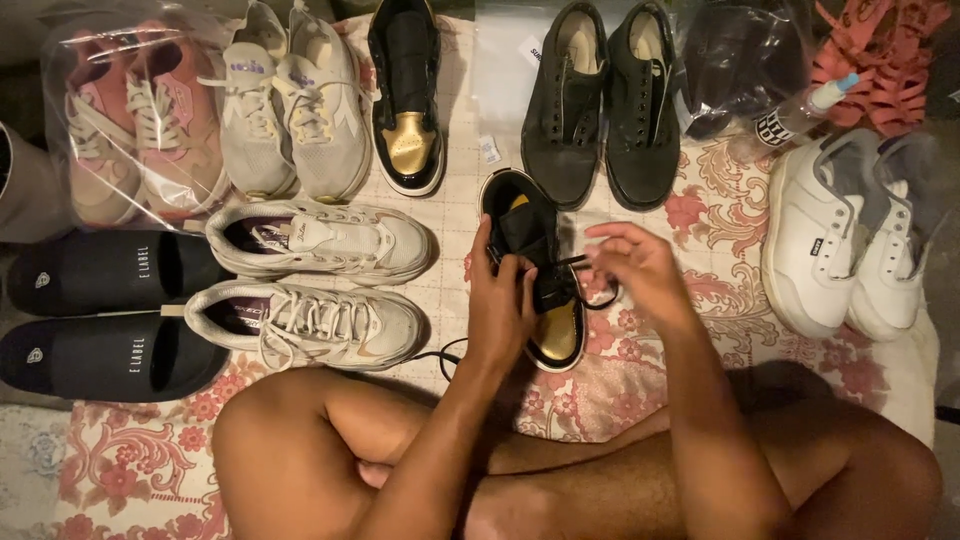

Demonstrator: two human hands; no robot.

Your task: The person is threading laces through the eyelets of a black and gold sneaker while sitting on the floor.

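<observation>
Glossy black-gold sneaker (pixel 535 270), probably patent.

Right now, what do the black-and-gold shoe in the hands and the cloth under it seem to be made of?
The black-and-gold shoe looks like glossy patent leather or synthetic: its gold toe and black rim reflect light. The lace pinched by the right hand seems flat woven fabric. The cloth looks like quilted cotton, matte, with red floral print and stitched squares.
</observation>
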